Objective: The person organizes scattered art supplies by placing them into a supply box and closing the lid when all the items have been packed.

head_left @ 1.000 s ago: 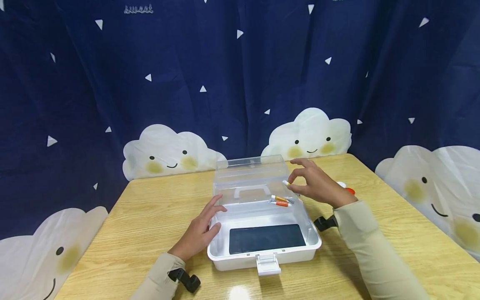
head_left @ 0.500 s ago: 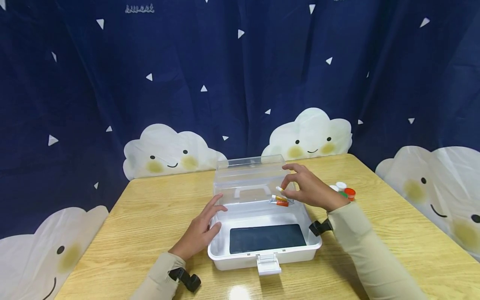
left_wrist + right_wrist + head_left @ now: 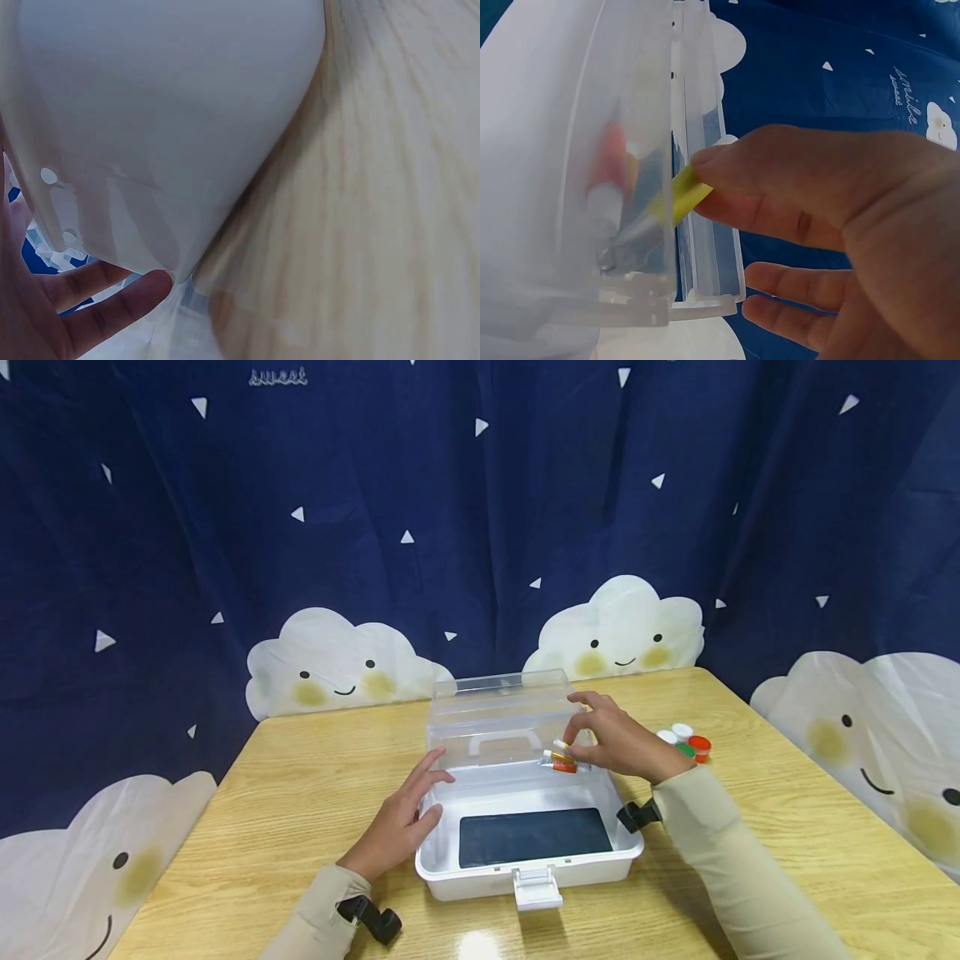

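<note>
One dark blue curtain fills the background, printed with four smiling clouds. Before it stands one wooden bench, and on this sits one white box, its single clear lid swung back. Two beige sleeves reach in. The left hand lies at the box's left edge, released, its fingers spread and grasping nothing; the right hand is over the lid's right end, pinching a tube between thumb and finger. One dark flat panel lies on the box floor. Two black wrist cameras show, one per arm. Four small pots cluster on the bench right of the box: two white-topped, one green, one red. One latch hangs at the box's front. Smallest are three tubes: one yellow tube in the pinch, partly behind the clear plastic, with one orange-red tube and one amber tube lying together at the lid's right end.
</note>
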Action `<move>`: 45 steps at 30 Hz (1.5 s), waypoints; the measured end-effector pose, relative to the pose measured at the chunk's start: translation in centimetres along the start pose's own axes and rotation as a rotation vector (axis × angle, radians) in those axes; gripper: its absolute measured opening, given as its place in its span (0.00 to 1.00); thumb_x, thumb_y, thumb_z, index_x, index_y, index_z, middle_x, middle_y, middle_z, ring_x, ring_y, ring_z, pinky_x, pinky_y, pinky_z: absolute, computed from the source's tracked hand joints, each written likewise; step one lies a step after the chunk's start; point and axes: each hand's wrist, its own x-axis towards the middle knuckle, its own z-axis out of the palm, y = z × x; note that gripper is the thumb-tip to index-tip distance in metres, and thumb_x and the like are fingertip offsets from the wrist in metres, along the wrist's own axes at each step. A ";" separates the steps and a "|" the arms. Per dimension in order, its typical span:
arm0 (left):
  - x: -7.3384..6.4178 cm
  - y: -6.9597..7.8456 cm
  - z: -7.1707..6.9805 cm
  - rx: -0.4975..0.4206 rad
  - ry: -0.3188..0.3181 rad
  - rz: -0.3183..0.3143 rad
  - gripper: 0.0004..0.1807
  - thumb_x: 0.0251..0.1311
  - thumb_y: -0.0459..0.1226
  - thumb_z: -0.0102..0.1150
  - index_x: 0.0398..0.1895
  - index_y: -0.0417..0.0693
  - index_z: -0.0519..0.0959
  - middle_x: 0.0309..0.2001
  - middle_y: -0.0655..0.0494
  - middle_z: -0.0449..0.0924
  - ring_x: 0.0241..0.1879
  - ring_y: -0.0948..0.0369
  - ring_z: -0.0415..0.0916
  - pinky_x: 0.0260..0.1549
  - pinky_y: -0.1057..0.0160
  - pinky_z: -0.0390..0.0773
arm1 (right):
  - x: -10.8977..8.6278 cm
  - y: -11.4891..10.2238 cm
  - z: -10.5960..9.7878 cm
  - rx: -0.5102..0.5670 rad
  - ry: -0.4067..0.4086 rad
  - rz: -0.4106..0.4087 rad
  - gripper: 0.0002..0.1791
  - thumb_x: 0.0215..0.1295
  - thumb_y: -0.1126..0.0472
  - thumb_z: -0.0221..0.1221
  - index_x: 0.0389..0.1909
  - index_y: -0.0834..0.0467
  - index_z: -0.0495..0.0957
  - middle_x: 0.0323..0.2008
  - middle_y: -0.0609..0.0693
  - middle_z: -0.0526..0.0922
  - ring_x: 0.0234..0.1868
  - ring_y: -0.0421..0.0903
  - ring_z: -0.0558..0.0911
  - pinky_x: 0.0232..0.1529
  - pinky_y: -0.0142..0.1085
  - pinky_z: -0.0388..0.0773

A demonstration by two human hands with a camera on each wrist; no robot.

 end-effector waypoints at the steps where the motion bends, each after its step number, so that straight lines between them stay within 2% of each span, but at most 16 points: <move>1: 0.0 0.0 0.0 0.000 -0.001 -0.001 0.21 0.66 0.35 0.50 0.59 0.66 0.69 0.75 0.69 0.45 0.14 0.69 0.56 0.20 0.67 0.69 | 0.0 0.0 0.0 -0.003 0.000 0.000 0.05 0.52 0.59 0.70 0.25 0.46 0.83 0.68 0.61 0.63 0.67 0.64 0.59 0.58 0.62 0.66; 8: 0.0 -0.2 0.1 -0.004 0.004 0.018 0.21 0.66 0.34 0.50 0.59 0.65 0.69 0.76 0.65 0.46 0.14 0.70 0.54 0.19 0.67 0.69 | 0.0 0.0 0.1 -0.017 -0.012 0.014 0.04 0.53 0.58 0.70 0.26 0.47 0.84 0.68 0.62 0.63 0.66 0.64 0.59 0.57 0.62 0.66; 16: 0.0 -0.3 0.2 -0.011 0.011 0.021 0.22 0.66 0.34 0.51 0.59 0.65 0.69 0.75 0.70 0.45 0.14 0.70 0.55 0.19 0.67 0.69 | 0.2 0.0 0.2 -0.015 -0.043 0.034 0.03 0.54 0.57 0.69 0.27 0.47 0.84 0.68 0.61 0.62 0.66 0.64 0.59 0.57 0.61 0.67; 26: 0.0 -0.3 0.1 -0.012 0.002 0.014 0.21 0.66 0.35 0.50 0.60 0.66 0.68 0.76 0.67 0.46 0.14 0.69 0.55 0.20 0.67 0.69 | 0.1 -0.1 0.3 -0.059 -0.038 0.069 0.03 0.53 0.60 0.67 0.30 0.49 0.85 0.68 0.62 0.62 0.66 0.66 0.59 0.55 0.63 0.68; 32: 0.0 -0.2 0.0 -0.010 0.002 0.017 0.21 0.67 0.35 0.50 0.60 0.66 0.68 0.76 0.64 0.47 0.14 0.69 0.55 0.20 0.67 0.69 | 0.2 0.0 0.3 -0.069 -0.026 0.054 0.05 0.53 0.60 0.68 0.31 0.50 0.86 0.68 0.63 0.62 0.66 0.66 0.60 0.55 0.62 0.68; 45: 0.0 -0.1 0.1 -0.014 0.003 0.011 0.21 0.66 0.34 0.50 0.60 0.64 0.69 0.76 0.66 0.46 0.14 0.69 0.54 0.19 0.67 0.69 | 0.1 0.0 0.3 -0.060 -0.040 0.058 0.07 0.53 0.60 0.68 0.35 0.52 0.86 0.68 0.63 0.61 0.66 0.66 0.59 0.55 0.62 0.68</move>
